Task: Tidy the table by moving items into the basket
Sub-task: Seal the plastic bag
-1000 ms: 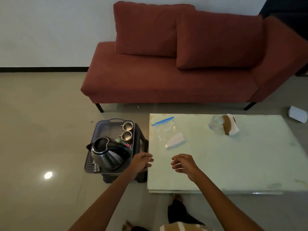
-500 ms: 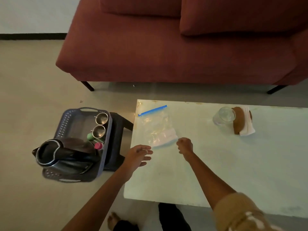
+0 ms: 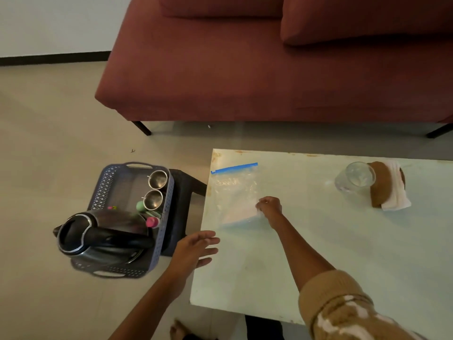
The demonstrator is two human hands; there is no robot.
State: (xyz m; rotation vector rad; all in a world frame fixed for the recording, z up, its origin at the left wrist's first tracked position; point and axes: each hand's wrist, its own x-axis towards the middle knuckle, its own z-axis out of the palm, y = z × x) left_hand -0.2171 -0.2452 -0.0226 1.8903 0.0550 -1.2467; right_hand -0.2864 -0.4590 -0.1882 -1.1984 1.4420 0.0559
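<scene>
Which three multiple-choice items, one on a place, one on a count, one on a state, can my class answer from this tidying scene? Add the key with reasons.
1. Where is the kettle? A on the table; B on the sofa; C in the basket.
2. How many metal cups stand in the basket? A one; B two; C four.
3. What is the right hand doing? A pinching the zip bag; B holding the glass; C resting on the sofa.
Key: 1 C, it lies within the basket's walls; 2 B, two round rims show; 3 A, its fingers curl on the bag's edge.
</scene>
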